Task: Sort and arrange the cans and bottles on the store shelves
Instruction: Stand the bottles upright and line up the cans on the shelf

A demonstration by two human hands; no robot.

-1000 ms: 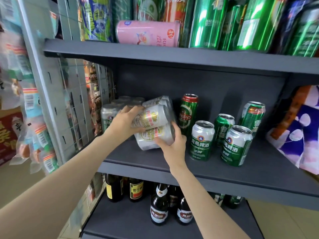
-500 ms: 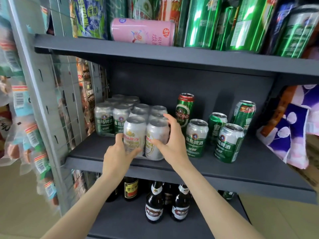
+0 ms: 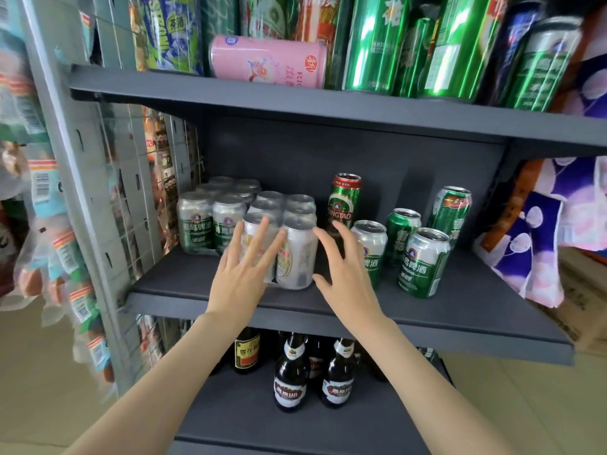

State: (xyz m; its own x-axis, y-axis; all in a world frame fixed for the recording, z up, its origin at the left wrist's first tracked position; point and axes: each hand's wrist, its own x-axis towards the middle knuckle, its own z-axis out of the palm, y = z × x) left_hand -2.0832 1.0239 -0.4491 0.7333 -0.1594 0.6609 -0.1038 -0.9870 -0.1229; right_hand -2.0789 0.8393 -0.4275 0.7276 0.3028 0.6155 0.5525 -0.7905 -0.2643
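1. Shrink-wrapped pack of silver cans [image 3: 289, 244] stands upright on the middle shelf [image 3: 460, 310], just right of the green-labelled pack [image 3: 210, 224] and touching it; a second ago it was tilted in both hands, half a second ago upright but still gripped.
2. Left hand [image 3: 244, 274] has let go; fingers straight and spread in front of the pack; contact cannot be told.
3. Right hand [image 3: 345, 274] likewise released; fingers spread, just right of the pack and apart from it.
4. Tall Tsingtao can [image 3: 343, 201] and four loose green cans [image 3: 423, 261] stand to the right, unchanged.
5. Pink can [image 3: 267, 65] lies on its side on the shelf above; dark bottles [image 3: 290, 376] stand on the shelf below.
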